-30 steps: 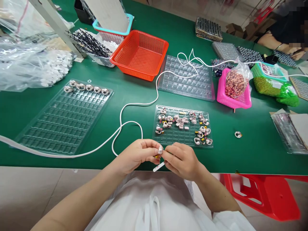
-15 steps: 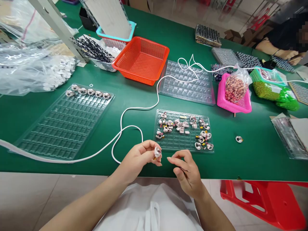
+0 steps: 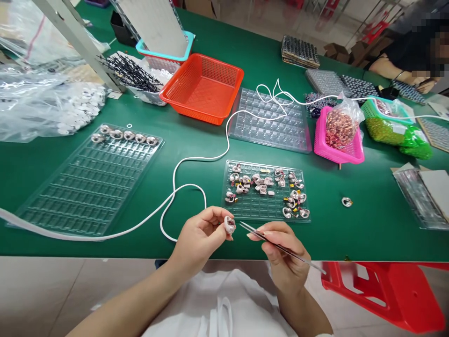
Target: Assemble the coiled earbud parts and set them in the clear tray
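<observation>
**Green bench, one coil in hand, most of the big tray unfilled**

Green matting covered the table [image 3: 351,234] where a person worked close to its near edge. The left hand [image 3: 198,234] pinched a small wound coil [image 3: 229,224] between thumb and fingertips, fingers closed round it, held just above the table edge. The right hand [image 3: 280,250] gripped slim metal tweezers [image 3: 280,245], fingers closed on the shaft, tips aimed at the coil and just short of it. Beyond the hands, a small clear tray [image 3: 261,210] held a loose scatter of similar coils. To the left, the large clear tray [image 3: 87,187] carried only five pieces along its top row, so by that showing little was done and nearly every pocket remained to fill. A white cord [image 3: 182,161] looped between the trays.
</observation>
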Available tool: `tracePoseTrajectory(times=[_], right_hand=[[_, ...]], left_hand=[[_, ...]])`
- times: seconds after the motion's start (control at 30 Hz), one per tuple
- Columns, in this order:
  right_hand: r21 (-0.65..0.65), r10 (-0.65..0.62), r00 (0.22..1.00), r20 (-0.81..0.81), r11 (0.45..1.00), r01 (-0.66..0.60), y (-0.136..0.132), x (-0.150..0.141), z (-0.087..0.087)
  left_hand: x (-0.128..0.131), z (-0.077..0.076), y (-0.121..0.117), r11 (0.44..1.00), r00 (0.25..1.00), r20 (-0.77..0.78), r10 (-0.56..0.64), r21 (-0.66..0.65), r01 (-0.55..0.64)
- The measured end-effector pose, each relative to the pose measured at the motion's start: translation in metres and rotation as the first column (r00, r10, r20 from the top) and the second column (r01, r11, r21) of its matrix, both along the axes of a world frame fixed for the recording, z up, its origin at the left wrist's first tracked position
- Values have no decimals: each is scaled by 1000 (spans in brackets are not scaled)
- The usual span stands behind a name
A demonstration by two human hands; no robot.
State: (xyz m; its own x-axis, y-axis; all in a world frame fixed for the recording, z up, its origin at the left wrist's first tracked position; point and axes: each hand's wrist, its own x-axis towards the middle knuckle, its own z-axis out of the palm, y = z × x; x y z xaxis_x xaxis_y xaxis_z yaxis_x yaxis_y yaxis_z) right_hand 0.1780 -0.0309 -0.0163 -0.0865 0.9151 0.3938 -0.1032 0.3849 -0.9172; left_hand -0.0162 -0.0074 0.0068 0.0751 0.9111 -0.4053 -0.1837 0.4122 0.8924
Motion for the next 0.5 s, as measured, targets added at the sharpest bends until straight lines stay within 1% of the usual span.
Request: tracePoseTrajectory(times=[0.13,0.27,0.5], right_hand=[[47,11,998,60,999,-14,1,-5,-1],[48,11,995,97,999,-15,3,-5,-2],[37,2,996,89,999,-6,3,-7,-5]], left_hand=[[0,1,-1,999,999,-42,10,39,-8],[0,2,-1,997,997,-68,24,74,-19],[1,4,0,997,996,-90,21,75,-14]])
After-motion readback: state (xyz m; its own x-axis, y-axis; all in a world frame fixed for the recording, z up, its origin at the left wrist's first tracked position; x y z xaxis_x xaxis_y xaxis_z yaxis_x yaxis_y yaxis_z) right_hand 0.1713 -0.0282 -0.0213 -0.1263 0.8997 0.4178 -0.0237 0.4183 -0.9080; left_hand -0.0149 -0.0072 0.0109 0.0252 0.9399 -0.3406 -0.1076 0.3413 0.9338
